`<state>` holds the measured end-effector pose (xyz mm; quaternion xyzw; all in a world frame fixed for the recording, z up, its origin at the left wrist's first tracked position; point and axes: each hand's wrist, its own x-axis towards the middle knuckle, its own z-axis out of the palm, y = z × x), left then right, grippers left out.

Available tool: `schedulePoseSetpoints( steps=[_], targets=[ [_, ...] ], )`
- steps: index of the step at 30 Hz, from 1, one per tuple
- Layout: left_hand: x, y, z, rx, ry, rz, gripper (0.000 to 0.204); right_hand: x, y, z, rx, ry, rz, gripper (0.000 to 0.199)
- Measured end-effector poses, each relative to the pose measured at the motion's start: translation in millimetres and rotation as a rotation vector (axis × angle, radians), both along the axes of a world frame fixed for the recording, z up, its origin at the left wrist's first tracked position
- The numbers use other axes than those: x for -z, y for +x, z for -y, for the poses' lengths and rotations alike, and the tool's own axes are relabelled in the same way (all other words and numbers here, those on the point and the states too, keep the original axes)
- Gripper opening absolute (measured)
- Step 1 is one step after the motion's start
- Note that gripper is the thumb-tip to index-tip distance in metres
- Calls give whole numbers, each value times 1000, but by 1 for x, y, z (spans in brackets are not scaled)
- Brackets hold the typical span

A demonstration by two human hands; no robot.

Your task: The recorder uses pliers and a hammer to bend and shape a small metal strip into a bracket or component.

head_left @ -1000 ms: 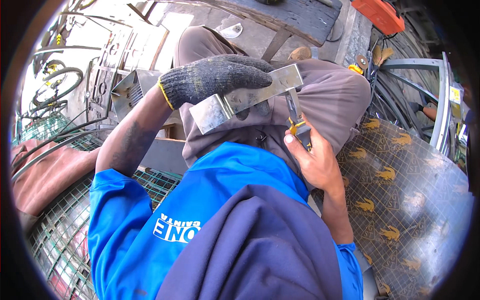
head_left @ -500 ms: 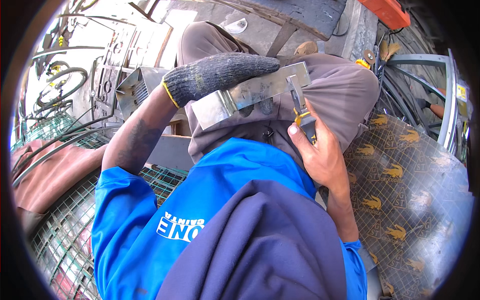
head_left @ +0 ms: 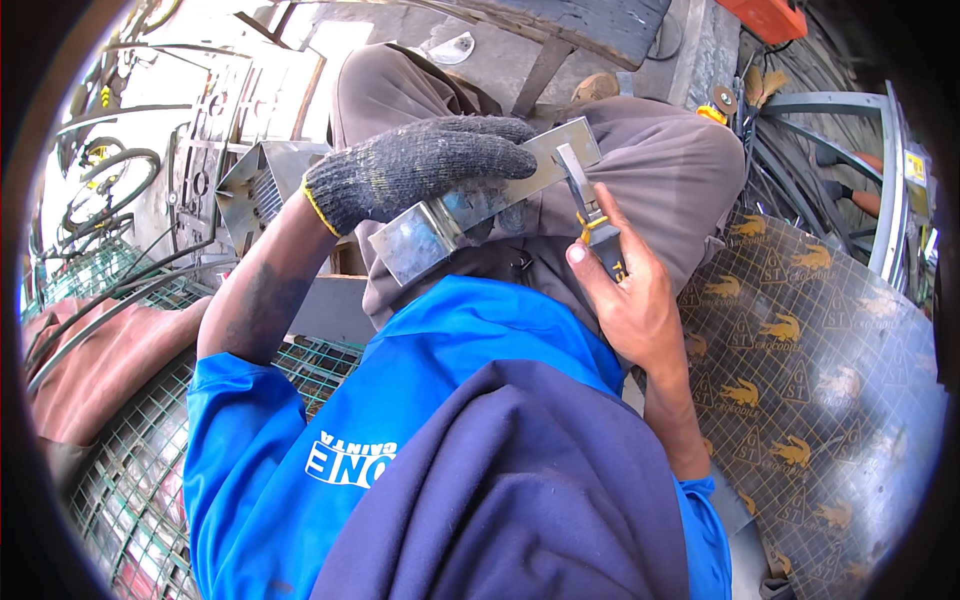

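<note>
Across my lap lies a shiny strip of bent sheet metal [head_left: 410, 245] with a stepped fold near its left end. My left hand [head_left: 420, 170], in a dark knitted glove with a yellow cuff edge, is closed over its upper edge and holds it tilted. In my bare right hand [head_left: 635, 300] is a small hand tool [head_left: 603, 240] with a flat metal blade and a dark, yellow-trimmed handle; its exact kind I cannot make out. Its blade lies against the right part of the metal strip. The index finger stretches along the tool and the thumb presses its side.
To my right leans a dark printed sheet [head_left: 770, 380] with gold markings. Grey curved metal frames [head_left: 880, 180] stand beyond it, with part of another person behind. Green wire mesh [head_left: 140, 470] and a brown cloth [head_left: 110, 360] lie left. A wooden bench [head_left: 590, 30] stands ahead.
The metal strip, both hands and the tool have shifted slightly left in the picture. The strip's left end has dipped, and the gloved fingers sit a little differently on it.
</note>
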<state>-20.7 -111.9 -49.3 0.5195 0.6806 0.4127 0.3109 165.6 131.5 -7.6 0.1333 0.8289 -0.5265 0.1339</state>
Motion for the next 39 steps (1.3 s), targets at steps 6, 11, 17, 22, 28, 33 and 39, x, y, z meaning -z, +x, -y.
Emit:
schedulePoseSetpoints(
  steps=[6,11,17,22,28,33,39],
  targets=[
    [-6,1,2,20,-11,-54,46,-1,1,-6,-22,-85,-27,65],
    [-5,5,0,16,9,-42,44,0,1,-6,-44,-66,-22,64],
    [-10,6,3,23,3,-11,41,0,-1,-11,-78,-86,40,63],
    [1,4,5,-4,-13,-5,57,-4,-5,-8,-80,-94,63,61],
    [-3,11,3,32,-44,-90,49,1,-7,-9,-93,-65,135,48],
    [1,15,0,-65,-104,277,48,10,-1,-6,-63,-92,275,43],
    [-17,30,-16,-252,-274,785,42,13,-4,-12,-110,-55,227,43]
  ],
)
